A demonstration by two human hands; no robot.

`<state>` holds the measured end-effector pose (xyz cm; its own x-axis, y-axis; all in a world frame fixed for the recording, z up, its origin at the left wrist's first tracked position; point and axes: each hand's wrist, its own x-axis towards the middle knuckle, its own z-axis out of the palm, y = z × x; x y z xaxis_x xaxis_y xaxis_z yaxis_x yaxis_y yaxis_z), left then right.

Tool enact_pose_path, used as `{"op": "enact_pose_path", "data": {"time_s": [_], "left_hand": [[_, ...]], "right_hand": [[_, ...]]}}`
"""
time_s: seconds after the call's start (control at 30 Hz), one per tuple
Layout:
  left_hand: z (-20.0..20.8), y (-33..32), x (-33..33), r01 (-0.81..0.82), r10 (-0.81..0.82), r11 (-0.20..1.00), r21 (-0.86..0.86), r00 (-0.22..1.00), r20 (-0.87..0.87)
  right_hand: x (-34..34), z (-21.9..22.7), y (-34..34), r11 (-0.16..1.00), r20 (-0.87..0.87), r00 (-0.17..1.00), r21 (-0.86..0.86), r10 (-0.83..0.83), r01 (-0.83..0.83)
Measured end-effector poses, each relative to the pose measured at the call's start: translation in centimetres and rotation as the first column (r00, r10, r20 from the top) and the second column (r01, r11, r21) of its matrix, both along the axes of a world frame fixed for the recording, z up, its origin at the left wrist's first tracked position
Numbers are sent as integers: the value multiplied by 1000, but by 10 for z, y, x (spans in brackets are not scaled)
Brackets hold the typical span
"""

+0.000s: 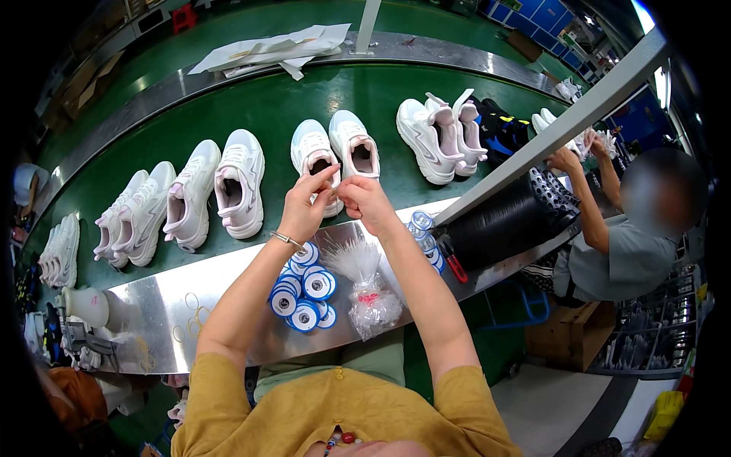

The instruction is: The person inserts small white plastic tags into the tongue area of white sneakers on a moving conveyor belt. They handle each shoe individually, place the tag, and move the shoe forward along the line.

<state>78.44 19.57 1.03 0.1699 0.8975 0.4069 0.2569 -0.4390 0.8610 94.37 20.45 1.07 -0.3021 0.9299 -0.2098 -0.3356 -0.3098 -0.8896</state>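
Both of my hands are raised in front of a pair of white sneakers with pale pink linings (311, 145) on the green belt. My left hand (306, 204) has its thumb and index finger pinched together. Close beside it, my right hand (367, 202) is closed in a pinch too. Whatever lies between the fingertips is too small to make out. Under my forearms, round blue-rimmed white tags (318, 285) are heaped on the metal ledge. Next to them lies a bundle of thin clear plastic strands (358, 263) with a red tie.
More white sneakers (241, 179) stand to the left, another pair (429, 141) to the right. Yellowish rings (180, 333) lie on the metal ledge (152, 305). A slanted grey post (563, 126) crosses the right side, where a co-worker (620, 255) handles shoes. White paper (274, 49) lies beyond the belt.
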Motion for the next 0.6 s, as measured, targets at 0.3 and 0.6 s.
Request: {"op": "enact_pose_path", "data": {"time_s": [0.3,0.6], "left_hand": [[6,-4,-17,-88,93,990,114,995,-46],[1,-88,-1,-154,157,987,42,983,-93]], "right_hand": [[24,9,-16,976,290,938,160,-192,150],[92,-26,-79,981,691,697,136,-192,136]]}}
